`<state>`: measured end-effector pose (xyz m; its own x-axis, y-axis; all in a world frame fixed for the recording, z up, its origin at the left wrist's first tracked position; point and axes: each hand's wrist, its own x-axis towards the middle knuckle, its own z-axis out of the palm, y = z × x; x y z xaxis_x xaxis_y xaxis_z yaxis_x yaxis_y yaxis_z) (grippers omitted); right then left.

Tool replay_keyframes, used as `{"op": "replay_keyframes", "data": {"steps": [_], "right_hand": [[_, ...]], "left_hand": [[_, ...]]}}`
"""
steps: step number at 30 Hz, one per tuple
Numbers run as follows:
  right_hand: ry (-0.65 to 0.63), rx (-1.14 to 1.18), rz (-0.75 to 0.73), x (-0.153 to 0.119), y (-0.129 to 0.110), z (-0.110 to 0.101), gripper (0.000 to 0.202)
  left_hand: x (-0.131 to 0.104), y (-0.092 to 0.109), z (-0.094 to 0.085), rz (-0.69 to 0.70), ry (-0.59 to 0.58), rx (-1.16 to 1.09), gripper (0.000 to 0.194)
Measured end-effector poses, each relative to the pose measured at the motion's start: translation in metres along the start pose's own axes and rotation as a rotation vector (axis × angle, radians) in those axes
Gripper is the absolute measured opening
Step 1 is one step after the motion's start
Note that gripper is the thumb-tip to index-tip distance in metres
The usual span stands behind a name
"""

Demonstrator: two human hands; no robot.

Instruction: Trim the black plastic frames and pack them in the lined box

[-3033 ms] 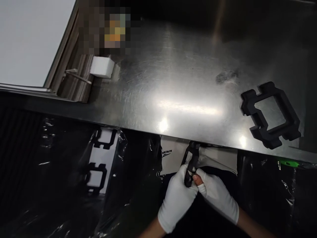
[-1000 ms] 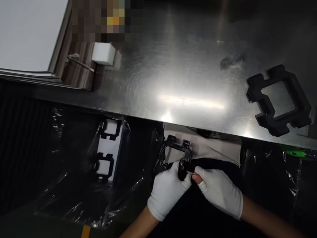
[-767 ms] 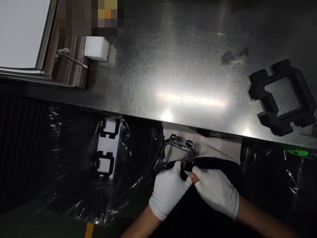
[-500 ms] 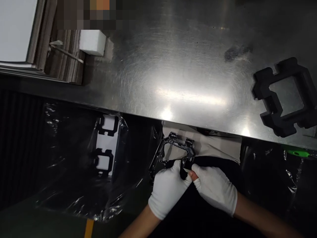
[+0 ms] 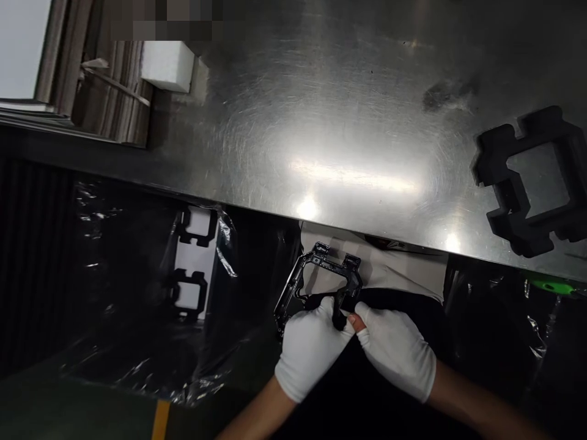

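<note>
A black angular frame [image 5: 287, 287] with an open middle and two tabs at its far side is held over my lap, below the table's near edge. My left hand [image 5: 308, 348], in a white glove, is closed on the near part of this frame. My right hand [image 5: 397, 348], also gloved but with a bare thumb tip, pinches at the frame's near right corner, close to the left fingertips. The fingers hide that corner, and I cannot make out any small part between them.
A thick black foam frame [image 5: 518, 177] lies at the right of the metal table [image 5: 257, 140]. Stacked cardboard [image 5: 110, 104] and a white block [image 5: 167, 66] are at the left. Below hangs clear plastic [image 5: 132, 342] around smaller black frames [image 5: 202, 293]. A green object [image 5: 553, 286] is at right.
The camera view has shifted slightly, so the table items appear displaced. Both hands stay at the same corner of the black frame, with only tiny finger movement.
</note>
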<state>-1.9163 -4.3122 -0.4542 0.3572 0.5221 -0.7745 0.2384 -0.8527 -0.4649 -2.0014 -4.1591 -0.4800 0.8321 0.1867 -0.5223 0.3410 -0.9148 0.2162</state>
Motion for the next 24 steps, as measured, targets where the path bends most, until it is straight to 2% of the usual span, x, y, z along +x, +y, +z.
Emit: {"op": "replay_keyframes", "data": {"steps": [13, 18, 21, 24], "right_hand": [[-0.009, -0.064, 0.026, 0.003, -0.003, -0.002, 0.034], [0.045, -0.026, 0.024, 0.002, -0.002, 0.003, 0.035], [0.062, 0.069, 0.015, 0.001, 0.004, 0.003, 0.037], [0.109, 0.332, 0.004, -0.002, 0.016, 0.000, 0.039]], "left_hand": [[0.003, -0.002, -0.003, 0.014, 0.044, 0.054, 0.037], [0.001, 0.002, -0.003, -0.002, -0.009, 0.064, 0.042], [0.005, 0.005, -0.005, -0.049, -0.079, 0.019, 0.044], [0.013, -0.003, -0.015, -0.123, -0.105, -0.142, 0.042]]}}
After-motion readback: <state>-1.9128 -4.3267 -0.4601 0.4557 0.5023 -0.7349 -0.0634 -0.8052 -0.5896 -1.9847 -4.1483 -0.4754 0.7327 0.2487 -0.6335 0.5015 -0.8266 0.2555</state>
